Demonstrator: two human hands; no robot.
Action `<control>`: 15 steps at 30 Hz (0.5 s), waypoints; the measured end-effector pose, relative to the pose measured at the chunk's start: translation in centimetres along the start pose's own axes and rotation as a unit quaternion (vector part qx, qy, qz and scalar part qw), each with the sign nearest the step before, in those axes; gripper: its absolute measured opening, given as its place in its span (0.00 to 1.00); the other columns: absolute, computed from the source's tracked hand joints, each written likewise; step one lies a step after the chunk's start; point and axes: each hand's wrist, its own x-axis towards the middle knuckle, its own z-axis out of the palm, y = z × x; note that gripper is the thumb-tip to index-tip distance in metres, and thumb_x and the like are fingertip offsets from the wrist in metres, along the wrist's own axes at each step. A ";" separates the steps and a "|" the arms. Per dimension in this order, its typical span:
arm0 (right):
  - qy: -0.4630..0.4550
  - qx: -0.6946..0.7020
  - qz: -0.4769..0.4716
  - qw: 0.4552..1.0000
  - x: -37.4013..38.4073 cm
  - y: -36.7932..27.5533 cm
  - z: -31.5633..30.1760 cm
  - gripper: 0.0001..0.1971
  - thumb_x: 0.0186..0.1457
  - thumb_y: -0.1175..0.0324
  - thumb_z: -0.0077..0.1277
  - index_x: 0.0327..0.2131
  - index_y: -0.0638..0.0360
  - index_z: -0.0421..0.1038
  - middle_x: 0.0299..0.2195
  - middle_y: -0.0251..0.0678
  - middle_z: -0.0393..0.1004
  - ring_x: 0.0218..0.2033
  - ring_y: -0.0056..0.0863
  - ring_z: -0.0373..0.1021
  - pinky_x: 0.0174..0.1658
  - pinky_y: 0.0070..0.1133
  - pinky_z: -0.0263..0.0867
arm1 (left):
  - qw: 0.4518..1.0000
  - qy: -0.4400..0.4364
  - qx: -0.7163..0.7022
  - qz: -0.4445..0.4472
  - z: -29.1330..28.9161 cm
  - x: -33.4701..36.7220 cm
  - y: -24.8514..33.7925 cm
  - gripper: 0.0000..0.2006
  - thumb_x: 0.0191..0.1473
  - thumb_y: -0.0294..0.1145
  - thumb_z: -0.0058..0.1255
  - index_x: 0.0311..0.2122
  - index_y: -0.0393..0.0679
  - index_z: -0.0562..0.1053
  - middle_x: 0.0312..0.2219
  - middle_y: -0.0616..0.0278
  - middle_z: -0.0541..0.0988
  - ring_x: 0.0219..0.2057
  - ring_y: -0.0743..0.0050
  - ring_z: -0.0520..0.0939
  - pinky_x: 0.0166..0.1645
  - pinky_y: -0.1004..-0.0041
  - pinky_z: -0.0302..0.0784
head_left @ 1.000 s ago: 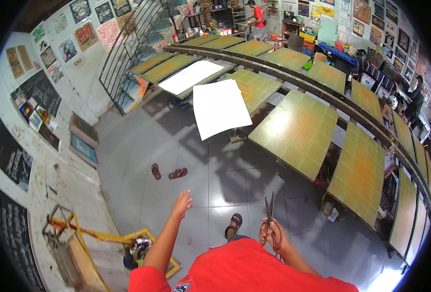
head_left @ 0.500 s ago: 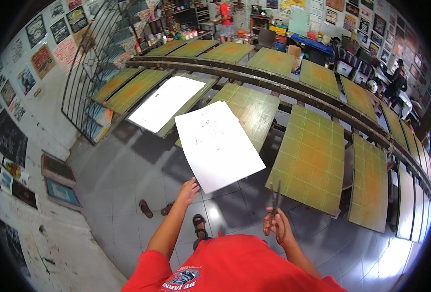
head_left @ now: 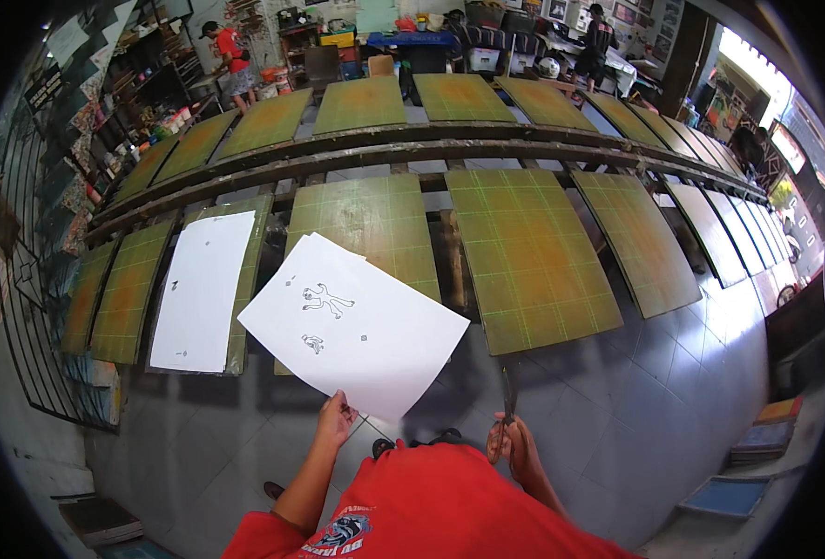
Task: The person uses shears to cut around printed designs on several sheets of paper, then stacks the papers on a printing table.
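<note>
Nearest me, right hand [head_left: 513,445] closed around dark-handled scissors [head_left: 508,391], blades pointing up. Left hand [head_left: 336,417] pinches the near edge of large white printed paper sheets [head_left: 357,326], held above the grey tiled floor [head_left: 617,419]. Beyond: green-yellow gridded tabletops [head_left: 529,256]; another white sheet [head_left: 203,289] lying on one at left.

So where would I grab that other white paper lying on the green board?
Probably pinch the sheet at its near short edge, coming from the floor side. It lies flat on the green board, and that edge reaches the board's near end, closest to the left hand.
</note>
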 end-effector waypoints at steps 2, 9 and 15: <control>0.009 -0.018 -0.009 1.000 0.3 0.4 -0.3 0.20 0.61 0.56 0.32 0.46 0.64 0.59 0.23 0.33 0.64 0.21 0.18 0.62 0.24 0.17 0.61 | 0.999 -0.025 0.028 -0.003 3.2 -2.3 1.7 0.10 0.53 0.43 0.49 0.35 0.51 0.67 0.31 0.71 0.70 0.33 0.75 0.70 0.39 0.65 0.66; -0.013 -0.061 -0.020 0.998 3.0 -0.5 -0.2 0.23 0.60 0.53 0.36 0.50 0.62 0.57 0.32 0.32 0.63 0.27 0.16 0.62 0.27 0.17 0.62 | 0.982 -0.137 -0.127 -0.020 13.0 -5.2 4.0 0.06 0.56 0.30 0.44 0.35 0.39 0.68 0.28 0.62 0.73 0.25 0.79 0.72 0.26 0.82 0.67; 0.012 -0.071 -0.001 0.997 3.2 -1.5 -0.1 0.22 0.58 0.54 0.41 0.50 0.59 0.59 0.34 0.31 0.63 0.28 0.16 0.61 0.29 0.16 0.62 | 0.975 -0.124 -0.154 -0.106 20.4 -3.7 0.8 0.07 0.54 0.28 0.47 0.34 0.37 0.66 0.29 0.55 0.74 0.29 0.69 0.78 0.33 0.77 0.79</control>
